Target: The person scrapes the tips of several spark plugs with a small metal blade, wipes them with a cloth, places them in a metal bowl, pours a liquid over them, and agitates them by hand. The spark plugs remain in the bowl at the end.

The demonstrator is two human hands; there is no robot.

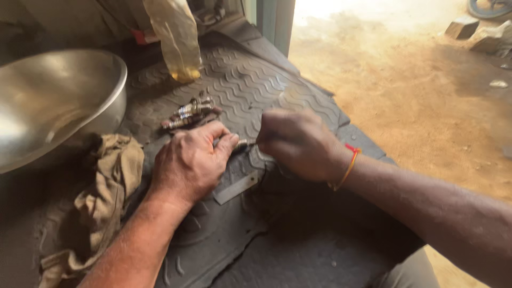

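- Steel bowl at far left, big and shiny, resting on the mat edge; khaki rag crumpled just below it, soft and limp.
- Yellowish plastic bag hangs at top, some amber liquid pooled in its tip.
- Small pile of metal parts on the ribbed rubber mat, near the knuckles of the left hand.
- Left hand is curled, fingers pinching a small metal part between both hands, just above the mat. Looks rigid, light, likely greasy, so slippery; grip on the thicker body, not the thin tip.
- Flat metal strip lies on the mat under the hands; thin, stiff, best picked by an edge.
- Right hand is closed in a fist at the part's other end; what it grips is hidden, can't tell.
- Orange-red thread band on the right wrist.
- Sandy ground beyond the mat, sunlit.
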